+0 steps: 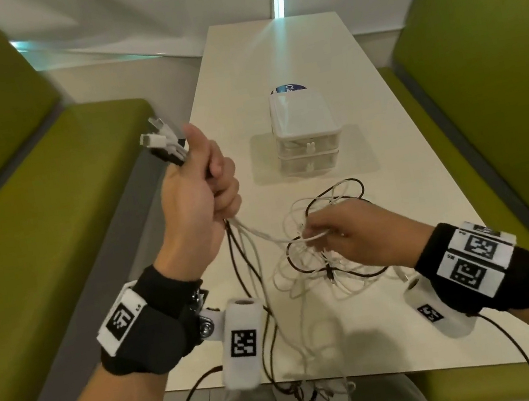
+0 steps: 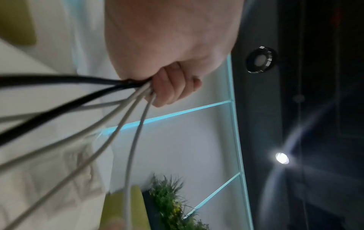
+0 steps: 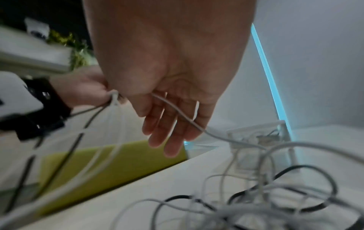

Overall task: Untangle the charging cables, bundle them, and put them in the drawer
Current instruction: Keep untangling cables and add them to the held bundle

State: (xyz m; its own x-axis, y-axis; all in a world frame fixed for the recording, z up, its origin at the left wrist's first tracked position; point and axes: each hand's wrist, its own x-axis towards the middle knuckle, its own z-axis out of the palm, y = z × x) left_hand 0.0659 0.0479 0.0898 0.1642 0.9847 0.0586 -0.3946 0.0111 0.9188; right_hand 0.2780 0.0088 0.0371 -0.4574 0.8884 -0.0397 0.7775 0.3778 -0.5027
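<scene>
Now, step: untangling; left hand (image 1: 197, 190) clenches plug ends of black and white charging cables (image 1: 320, 254).
Right hand (image 1: 348, 237): fingers loosely hooking one white strand at centre.
Next: draw it free of the knot.

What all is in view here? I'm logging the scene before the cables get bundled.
charging cables: several, white and black, tangled on the near table, some trailing over its near edge
cable plugs: a few, white and black, sticking out above the left grip
drawer unit: one, clear with white top, two drawers, mid-table
table: one, white, between the benches
benches: two, green, either side
left hand: raised, grips a bunch of cable ends
right hand: over the tangle, a white cable across its fingers
</scene>
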